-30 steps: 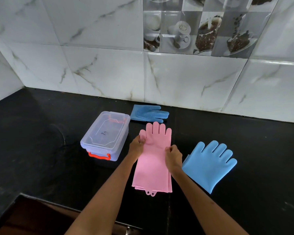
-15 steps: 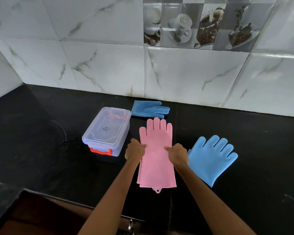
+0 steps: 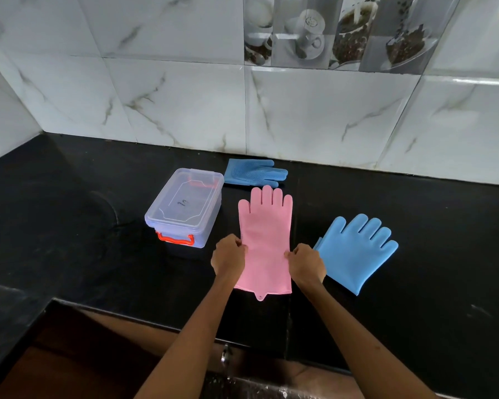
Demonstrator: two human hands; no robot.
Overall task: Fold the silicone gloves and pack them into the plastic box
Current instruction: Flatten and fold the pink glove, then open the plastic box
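Observation:
A pink silicone glove (image 3: 265,234) lies flat on the black counter, fingers toward the wall. My left hand (image 3: 228,256) pinches its left edge and my right hand (image 3: 307,264) pinches its right edge, both near the glove's middle. A light blue glove (image 3: 356,250) lies spread to the right, just beyond my right hand. A darker blue glove (image 3: 254,172) rests near the wall behind the pink one. The clear plastic box (image 3: 185,205), lid on, with an orange latch, stands to the left of the pink glove.
The black counter (image 3: 69,211) runs to a marble-tiled wall (image 3: 185,105) at the back and left. Its front edge drops to a sink area with a tap (image 3: 224,352) just below my arms.
The pink glove has been straightened and laid flat. Both hands have slid down its sides from near the fingers to the middle, now pinching the edges.

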